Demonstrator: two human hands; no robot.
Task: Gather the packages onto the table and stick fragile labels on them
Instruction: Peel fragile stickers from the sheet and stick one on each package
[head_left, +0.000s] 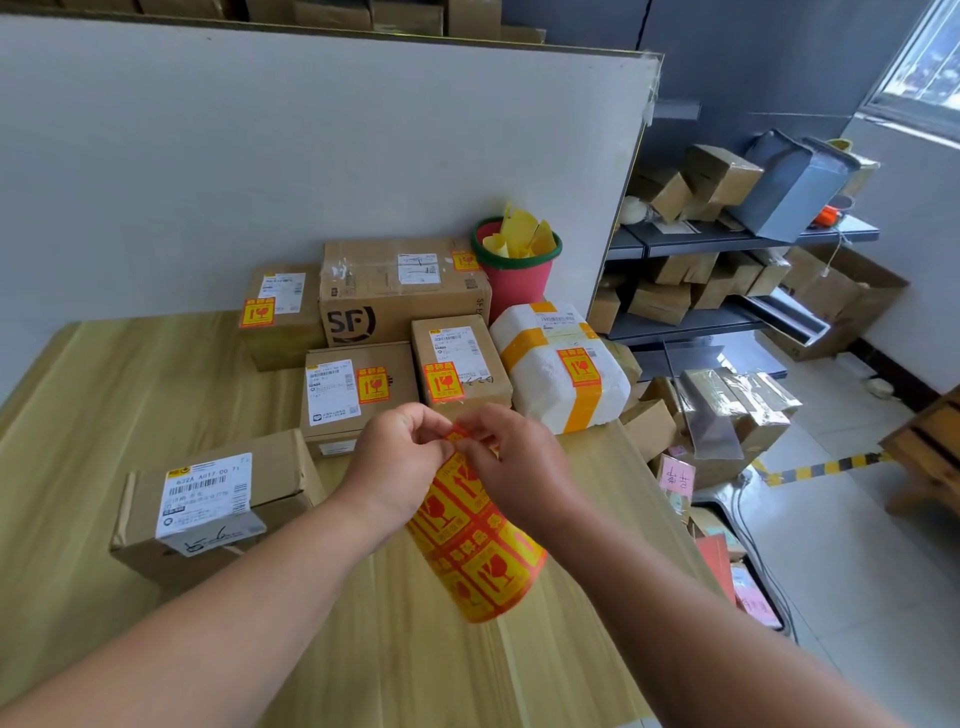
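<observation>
The SF box (395, 296) stands at the back of the table (104, 395), a fragile label (464, 261) on its top right corner. Just left of it sits a small box (283, 312), also labelled. Directly in front of it, touching side by side, are a flat box (358, 389) and a square box (460, 358), each with a label. A taped foam box (561, 364), labelled on top, lies to the SF box's front right. A red bucket (514, 270) holding yellow backing scraps stands just right of it.

Well in front of the SF box and to its left lies a near box (208, 509) that bears only a shipping slip.

In front of the SF box, over the table, both hands meet at the top of a strip (478, 551) of labels that curls downward. The left hand (400, 452) pinches the strip's top edge with curled fingers. The right hand (519, 462) pinches the same edge from the other side, its fingertips touching the left's.
</observation>
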